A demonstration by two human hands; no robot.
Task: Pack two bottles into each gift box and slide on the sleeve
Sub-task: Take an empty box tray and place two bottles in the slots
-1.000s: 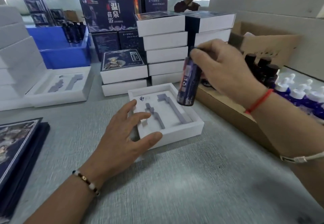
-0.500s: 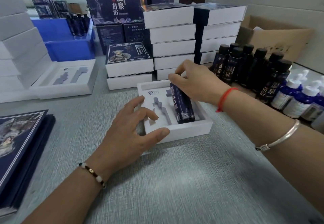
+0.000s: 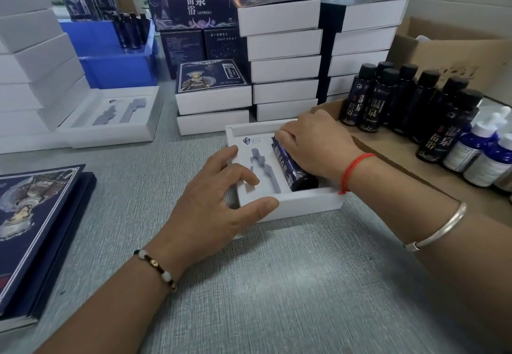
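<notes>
An open white gift box lies in the middle of the grey table. A dark blue bottle lies in its right slot. My right hand rests over the bottle, fingers curled round its top end. The left slot holds nothing and shows its grey cut-out. My left hand holds the box's near left corner, thumb on the front wall and fingers spread over the insert. Flat dark blue sleeves lie stacked at the left edge.
Upright dark bottles and white-capped blue bottles stand in a cardboard tray at the right. Stacks of sleeved boxes rise behind. Another open white box lies at the left, white boxes piled beside it. A blue bin sits far left.
My right hand brought the dark bottle down from above the box and laid it into the right slot, then pressed it flatter. My left hand stayed on the box's corner.
</notes>
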